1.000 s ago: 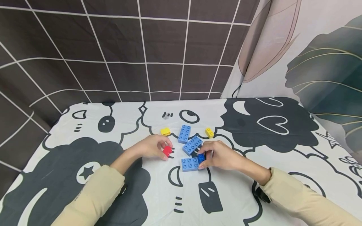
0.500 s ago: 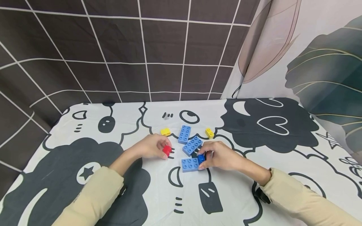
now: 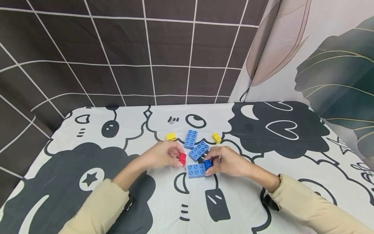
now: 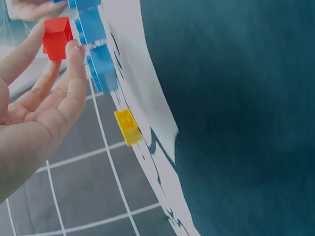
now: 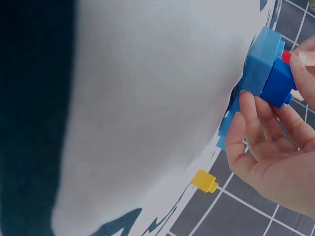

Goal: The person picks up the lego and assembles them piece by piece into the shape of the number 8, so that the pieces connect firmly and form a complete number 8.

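My left hand [image 3: 162, 155] pinches a small red toy building brick [image 3: 182, 159] between thumb and fingertips; in the left wrist view this red brick [image 4: 58, 39] is held up off the cloth. To its right, my right hand [image 3: 229, 161] curls its thumb and fingers around the right end of a light blue building brick [image 3: 195, 171] lying on the cloth. A smaller dark blue brick [image 3: 208, 163] sits on that end, within the same fingers. The right wrist view shows the dark blue brick [image 5: 278, 84] stacked on the light blue one [image 5: 261, 59].
Just behind the hands lie two more light blue bricks, one slanted [image 3: 198, 150] and one farther back [image 3: 190, 139]. A yellow brick [image 3: 171, 136] is at back left, another yellow brick [image 3: 216, 137] at back right. A dark grid-patterned curtain [image 3: 169, 48] hangs behind the printed cloth [image 3: 210, 198].
My left hand has carried the red brick to the right, nearer the blue bricks, and the brick has turned. The right hand and its bricks have stayed in place.
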Available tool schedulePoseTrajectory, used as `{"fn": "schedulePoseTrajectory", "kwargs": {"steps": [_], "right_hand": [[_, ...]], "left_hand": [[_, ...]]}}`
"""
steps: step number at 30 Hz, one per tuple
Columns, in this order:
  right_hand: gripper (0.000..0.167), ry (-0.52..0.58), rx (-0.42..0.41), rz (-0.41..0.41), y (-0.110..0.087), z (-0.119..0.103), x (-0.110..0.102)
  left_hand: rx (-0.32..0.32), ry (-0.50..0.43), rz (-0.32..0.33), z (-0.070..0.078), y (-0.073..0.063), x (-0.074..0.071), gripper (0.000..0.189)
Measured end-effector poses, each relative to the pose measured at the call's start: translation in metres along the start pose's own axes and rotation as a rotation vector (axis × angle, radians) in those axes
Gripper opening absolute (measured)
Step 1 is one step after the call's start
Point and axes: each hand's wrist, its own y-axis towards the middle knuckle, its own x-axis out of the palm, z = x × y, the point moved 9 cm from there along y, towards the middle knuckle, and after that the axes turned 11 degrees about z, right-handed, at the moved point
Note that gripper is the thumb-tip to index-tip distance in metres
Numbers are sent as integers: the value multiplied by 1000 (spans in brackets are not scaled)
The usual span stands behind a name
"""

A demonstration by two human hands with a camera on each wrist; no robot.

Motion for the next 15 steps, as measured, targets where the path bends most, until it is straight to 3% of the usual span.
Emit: {"fn": "schedulePoseTrajectory", "kwargs": {"steps": [15], "right_hand": [[28,2,4,0,1,0,0]], "left_hand": [[-3,-4,12,9,-7,19,26]]}}
